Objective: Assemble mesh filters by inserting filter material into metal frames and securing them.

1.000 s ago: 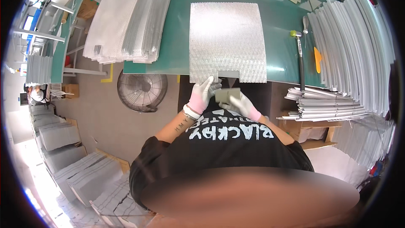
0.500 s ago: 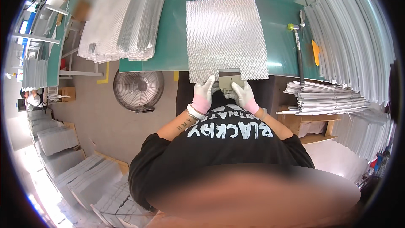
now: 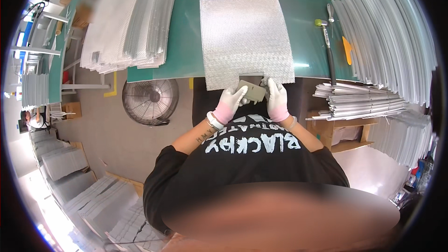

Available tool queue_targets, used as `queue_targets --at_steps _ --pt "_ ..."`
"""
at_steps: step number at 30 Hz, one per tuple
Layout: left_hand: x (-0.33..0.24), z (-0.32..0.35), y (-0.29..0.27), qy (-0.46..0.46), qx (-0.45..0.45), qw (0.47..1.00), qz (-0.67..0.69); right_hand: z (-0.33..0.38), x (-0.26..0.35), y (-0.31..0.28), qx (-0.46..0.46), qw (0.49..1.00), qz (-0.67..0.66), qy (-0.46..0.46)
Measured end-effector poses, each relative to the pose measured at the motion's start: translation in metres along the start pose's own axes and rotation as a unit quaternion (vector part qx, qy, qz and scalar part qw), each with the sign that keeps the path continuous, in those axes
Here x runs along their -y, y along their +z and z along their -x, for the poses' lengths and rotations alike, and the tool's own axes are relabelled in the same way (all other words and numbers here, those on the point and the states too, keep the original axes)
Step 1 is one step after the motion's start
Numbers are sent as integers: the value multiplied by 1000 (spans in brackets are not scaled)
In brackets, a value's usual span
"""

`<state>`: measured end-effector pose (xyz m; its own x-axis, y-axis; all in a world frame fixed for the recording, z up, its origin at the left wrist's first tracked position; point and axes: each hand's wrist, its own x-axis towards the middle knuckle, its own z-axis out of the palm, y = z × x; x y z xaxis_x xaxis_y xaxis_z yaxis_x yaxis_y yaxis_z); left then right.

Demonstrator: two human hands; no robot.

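Note:
A silver expanded-metal mesh sheet [image 3: 245, 32] lies on the green table, its near edge overhanging toward me. A rectangular notch is cut into that edge. Just below the notch, my left hand [image 3: 228, 102], in a white and pink glove, grips a small grey-green metal plate [image 3: 253, 92] between thumb and fingers. My right hand [image 3: 277, 100], gloved alike, pinches the sheet's edge at the right side of the notch. Its fingers beneath the sheet are hidden. A small dark piece shows beside its fingertips, too little to name.
Stacked mesh sheets [image 3: 126, 23] stand left on the green table [image 3: 186, 65]; tall rows of pale panels [image 3: 382, 37] line the right. A hammer [image 3: 328, 46], a screwdriver [image 3: 331, 13] and an orange scraper [image 3: 346, 50] lie between. A floor fan [image 3: 150, 101] stands lower left, metal strips [image 3: 357, 102] lower right.
My right hand has left the plate and moved up to the sheet's edge. The left hand now holds the plate, which is tilted and shifted slightly. The whole view has shifted a little.

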<state>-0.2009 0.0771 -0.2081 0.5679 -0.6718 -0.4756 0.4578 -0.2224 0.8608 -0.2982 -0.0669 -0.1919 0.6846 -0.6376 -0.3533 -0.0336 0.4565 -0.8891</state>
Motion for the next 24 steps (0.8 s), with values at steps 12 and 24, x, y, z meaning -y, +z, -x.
queue_targets --at_steps 12,24 --pt "-9 11 10 -9 24 965 259 -4 -11 -5 -37 994 100 23" --pt "-150 -89 -10 486 68 508 -708 1 -1 2 131 971 183 -84"
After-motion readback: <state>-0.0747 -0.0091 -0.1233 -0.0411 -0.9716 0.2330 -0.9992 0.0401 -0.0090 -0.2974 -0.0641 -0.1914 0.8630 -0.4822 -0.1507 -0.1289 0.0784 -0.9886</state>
